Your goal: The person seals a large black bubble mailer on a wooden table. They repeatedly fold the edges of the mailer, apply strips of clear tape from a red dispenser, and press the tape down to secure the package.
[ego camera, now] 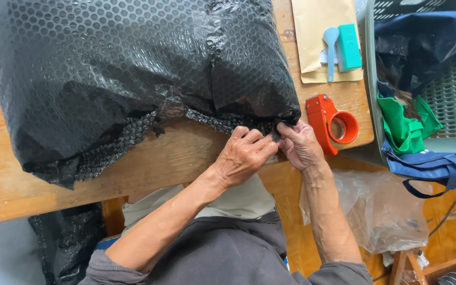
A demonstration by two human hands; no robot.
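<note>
Wooden table (149, 163), black bubble-wrap bundle (133, 68) lengthwise left-right, both hands' fingers (264, 141) apparently pinching its corner.

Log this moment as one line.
left hand: pinching black bubble-wrap bundle corner | right hand: pinching same corner | orange tape dispenser: beside right hand | wooden table

One of nearly everything, two hands

One black bubble-wrapped bundle (133, 74), one orange tape dispenser (331, 124), one tan envelope (312, 31), one light blue spoon (331, 45), one teal block (349, 47) and one grey-green basket (449, 95) on one wooden tabletop (149, 163); two hands, left hand (244, 155) and right hand (301, 145); one clear plastic bag (381, 211) below.
</note>
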